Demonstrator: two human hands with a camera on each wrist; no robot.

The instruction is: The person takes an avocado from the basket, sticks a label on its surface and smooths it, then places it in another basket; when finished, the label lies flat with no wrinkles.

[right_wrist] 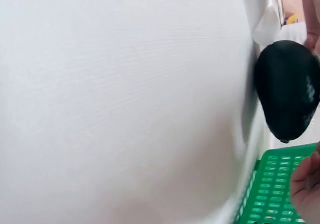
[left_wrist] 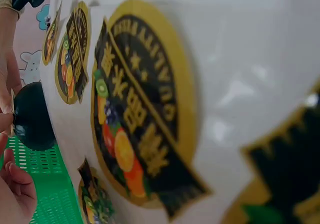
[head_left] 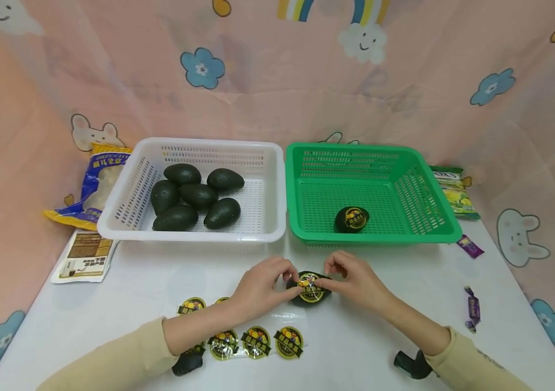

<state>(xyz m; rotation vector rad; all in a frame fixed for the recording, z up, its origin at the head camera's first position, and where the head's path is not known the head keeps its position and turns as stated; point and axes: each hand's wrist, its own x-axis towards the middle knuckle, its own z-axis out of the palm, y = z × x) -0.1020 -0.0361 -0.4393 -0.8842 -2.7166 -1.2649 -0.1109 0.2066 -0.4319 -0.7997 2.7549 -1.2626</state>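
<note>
A: Head view: where are the hands, and what do they hold?

B: Both meet near the middle of the white table (head_left: 385,347), just before the green basket (head_left: 434,228). A dark avocado (head_left: 309,296) lies there. The left hand (head_left: 263,285) and right hand (head_left: 353,277) each pinch an edge of a round sticker (head_left: 308,283) on top of the fruit, fingers curled.

A: How would one do this well?

B: I judge it best to keep the avocado steady on the table, lay the sticker flat at its centre, then smooth outward so the foil does not crease.

A: What else is there?

B: A white basket (head_left: 111,225) at the back left holds six bare avocados (head_left: 194,196). The green basket holds one labelled avocado (head_left: 352,219). A sticker sheet (head_left: 256,342) lies by the near edge.

A: Anything unclear?

B: Yes. How much of the sticker already adheres is hidden by the fingers. The left forearm covers part of the sheet. The wrist views are tilted and very close; the right one shows mostly bare table.
</note>
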